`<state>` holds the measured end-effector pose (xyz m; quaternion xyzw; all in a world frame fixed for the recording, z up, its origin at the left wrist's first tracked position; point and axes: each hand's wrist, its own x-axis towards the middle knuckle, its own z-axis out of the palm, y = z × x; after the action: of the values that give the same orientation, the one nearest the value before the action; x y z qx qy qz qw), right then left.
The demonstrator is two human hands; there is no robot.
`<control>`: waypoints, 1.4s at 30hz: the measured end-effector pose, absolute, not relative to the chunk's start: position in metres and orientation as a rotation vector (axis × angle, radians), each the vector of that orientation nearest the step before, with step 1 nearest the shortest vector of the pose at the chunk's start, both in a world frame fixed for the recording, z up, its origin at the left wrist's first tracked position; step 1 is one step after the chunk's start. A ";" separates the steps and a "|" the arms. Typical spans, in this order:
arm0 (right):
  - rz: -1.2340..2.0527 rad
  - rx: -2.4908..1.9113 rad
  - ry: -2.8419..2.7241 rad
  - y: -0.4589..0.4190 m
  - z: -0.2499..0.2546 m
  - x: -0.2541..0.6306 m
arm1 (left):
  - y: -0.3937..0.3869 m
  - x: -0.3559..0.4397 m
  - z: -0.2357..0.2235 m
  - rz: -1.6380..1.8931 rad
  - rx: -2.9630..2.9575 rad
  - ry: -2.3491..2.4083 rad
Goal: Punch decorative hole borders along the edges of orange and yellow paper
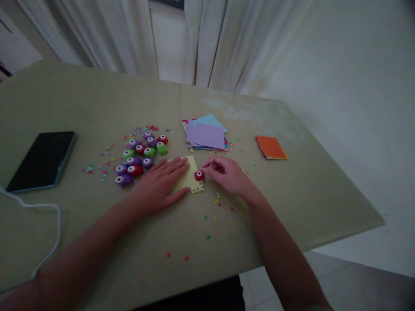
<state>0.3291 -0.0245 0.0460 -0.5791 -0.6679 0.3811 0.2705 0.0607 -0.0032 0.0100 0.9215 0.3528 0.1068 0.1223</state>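
Observation:
My left hand [162,183] lies flat with its fingers stretched out, pressing a pale yellow sheet of paper [191,170] to the table. Small star-shaped holes run along the near edge of this sheet. A red paper punch [199,175] with a white top sits at the sheet's right edge. My right hand [227,175] is closed at the punch's right end, thumb and index finger pinched against it; the other fingers curl in. Left of my left hand stands a cluster of purple, green and red paper punches [132,160].
Behind my hands lies a stack of lilac, blue and red paper [207,134]. An orange stitched square [271,147] is at the right. A dark tablet [42,160] and a white cable [58,224] lie at the left. Coloured confetti [208,237] is scattered over the tablecloth.

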 end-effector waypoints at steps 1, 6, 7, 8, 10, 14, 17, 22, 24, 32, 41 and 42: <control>1.071 -1.574 -1.787 -0.022 0.045 0.329 | -0.003 0.061 0.010 0.302 2.692 1.025; 1.281 -1.580 -1.817 -0.006 0.050 0.325 | -0.002 0.062 0.007 0.276 2.742 1.040; 1.275 -1.599 -1.840 -0.004 0.054 0.325 | -0.003 0.063 0.007 0.278 2.748 1.052; 1.260 -1.622 -1.865 -0.001 0.057 0.326 | -0.003 0.063 0.006 0.279 2.752 1.062; 1.241 -1.668 -1.902 0.002 0.064 0.326 | -0.003 0.064 0.006 0.272 2.757 1.075; 1.295 -1.720 -1.931 0.005 0.073 0.325 | -0.003 0.066 0.006 0.250 2.759 1.086; 1.339 -1.764 -1.900 0.005 0.076 0.321 | -0.003 0.066 0.006 0.263 2.760 1.073; 1.346 -1.837 -1.861 0.004 0.078 0.318 | -0.003 0.067 0.005 0.294 2.743 1.072; 1.350 -1.831 -1.867 0.004 0.078 0.318 | -0.003 0.067 0.005 0.289 2.744 1.074; 1.356 -1.817 -1.918 0.003 0.081 0.317 | -0.003 0.068 0.008 0.307 2.739 1.066; 1.348 -1.847 -1.883 0.002 0.090 0.315 | -0.003 0.067 0.006 0.351 2.734 1.050; 1.354 -1.852 -1.901 0.003 0.091 0.315 | -0.003 0.067 0.006 0.351 2.732 1.052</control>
<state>0.3154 0.0027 0.0907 -0.6195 -0.6361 0.4528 0.0810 0.0668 -0.0034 0.0057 0.9222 0.3552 0.1183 0.0966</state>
